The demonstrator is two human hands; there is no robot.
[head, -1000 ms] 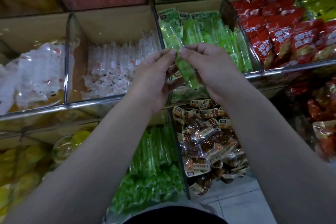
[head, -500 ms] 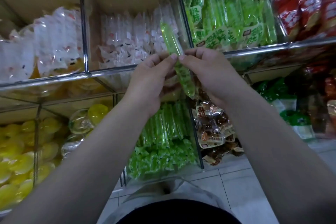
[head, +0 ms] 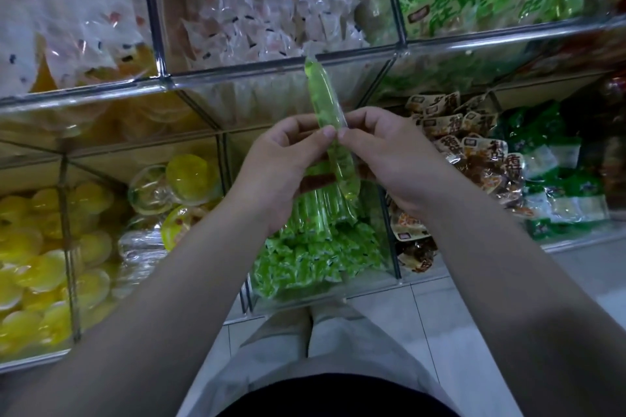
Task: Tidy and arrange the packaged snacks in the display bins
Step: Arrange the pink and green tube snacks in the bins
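Broadly, the frame is filled by two tiers of clear display bins (head: 271, 69), divided by transparent walls. White packets (head: 271, 20) are seen in the upper centre, yellow jelly cups (head: 40, 264) at lower left and brown snack packets (head: 474, 152) at centre right. Just below the middle of the frame, a bin of matching green sticks (head: 315, 247) is seen, laid roughly parallel.

Both hands are brought together at the centre. A single green jelly stick (head: 327, 101) is pinched at its middle by the left hand (head: 281, 166) and the right hand (head: 396, 159). It is held nearly upright, its top end in front of the upper tier's rail and its lower end above the green bin.

The step in hand is judged to be returning this stick to its like. It is best turned to lie along the others, lowered into a gap rather than dropped, and released only once supported. A light pinch is advised, since the soft film may be creased.
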